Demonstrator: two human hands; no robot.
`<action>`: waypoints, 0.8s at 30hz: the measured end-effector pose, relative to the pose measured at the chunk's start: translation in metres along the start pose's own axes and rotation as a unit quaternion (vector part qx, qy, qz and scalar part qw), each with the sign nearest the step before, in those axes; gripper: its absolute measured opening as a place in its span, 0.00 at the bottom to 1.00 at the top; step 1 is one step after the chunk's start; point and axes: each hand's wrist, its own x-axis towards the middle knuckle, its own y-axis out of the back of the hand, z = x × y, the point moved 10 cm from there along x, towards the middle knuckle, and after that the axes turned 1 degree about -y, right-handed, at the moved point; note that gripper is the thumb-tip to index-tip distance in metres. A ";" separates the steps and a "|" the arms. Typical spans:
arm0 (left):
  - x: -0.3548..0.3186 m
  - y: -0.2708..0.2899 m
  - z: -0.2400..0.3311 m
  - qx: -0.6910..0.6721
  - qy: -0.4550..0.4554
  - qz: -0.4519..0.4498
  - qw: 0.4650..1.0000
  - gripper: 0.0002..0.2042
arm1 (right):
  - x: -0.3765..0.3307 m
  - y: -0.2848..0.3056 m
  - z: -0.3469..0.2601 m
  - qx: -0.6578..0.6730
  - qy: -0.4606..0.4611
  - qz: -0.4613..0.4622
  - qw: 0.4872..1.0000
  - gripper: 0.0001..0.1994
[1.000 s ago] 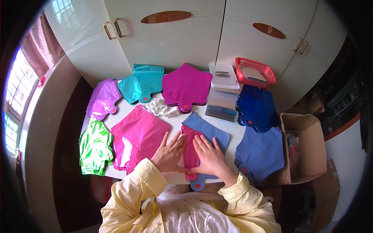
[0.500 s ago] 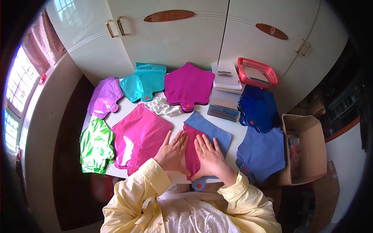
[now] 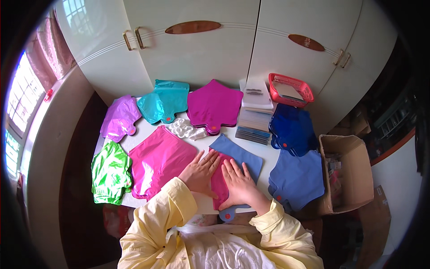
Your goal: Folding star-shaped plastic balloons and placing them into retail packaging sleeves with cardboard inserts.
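A pink foil balloon [image 3: 219, 178], folded into a narrow strip, lies over a flat blue foil balloon [image 3: 242, 154] near the table's front edge. My left hand [image 3: 199, 174] rests flat along the strip's left side, fingers stretched out. On its right side my right hand [image 3: 242, 185] presses down, palm flat and fingers spread, partly covering both balloons. The blue balloon's rounded tab with a red dot [image 3: 227, 216] sticks out below my right wrist. To the left lies a larger stack of shiny pink foil balloons [image 3: 159, 162], close to my left hand.
Around the table [image 3: 207, 142] lie flat foil balloons in green [image 3: 110, 172], lilac [image 3: 121, 117], teal [image 3: 165, 102], magenta [image 3: 215, 105], dark blue [image 3: 293, 130] and blue [image 3: 299, 175]. White ribbon [image 3: 186, 129], stacked cards [image 3: 254, 119], a red basket [image 3: 291, 89] and a cardboard box [image 3: 349, 175] are there too.
The whole view has shifted slightly, with the table things sitting a little lower and further left. Both hands stay flat on the folded pink balloon in nearly the same pose.
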 end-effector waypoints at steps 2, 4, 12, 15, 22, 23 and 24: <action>0.000 -0.002 0.002 -0.030 -0.016 0.012 0.999 0.61 | 0.001 0.004 0.000 0.013 0.014 0.007 1.000 0.61; 0.002 0.002 0.007 -0.022 -0.015 -0.011 1.000 0.60 | 0.003 0.009 0.011 0.059 0.039 0.034 0.997 0.55; 0.005 0.002 0.021 0.028 -0.034 -0.032 0.999 0.52 | -0.016 0.039 0.103 0.035 -0.262 0.260 0.929 0.25; 0.006 0.003 0.021 0.026 -0.027 -0.038 0.999 0.51 | -0.007 0.027 0.124 0.102 -0.299 0.209 0.925 0.25; 0.005 0.004 0.022 0.028 -0.007 -0.044 0.999 0.52 | -0.015 0.020 0.132 0.257 -0.282 0.230 0.895 0.24; 0.006 0.004 0.022 0.025 0.000 -0.041 0.999 0.52 | -0.019 0.022 0.132 0.275 -0.285 0.250 0.883 0.24; 0.006 0.003 0.021 0.021 0.006 -0.039 0.999 0.52 | -0.024 0.023 0.131 0.293 -0.289 0.269 0.871 0.24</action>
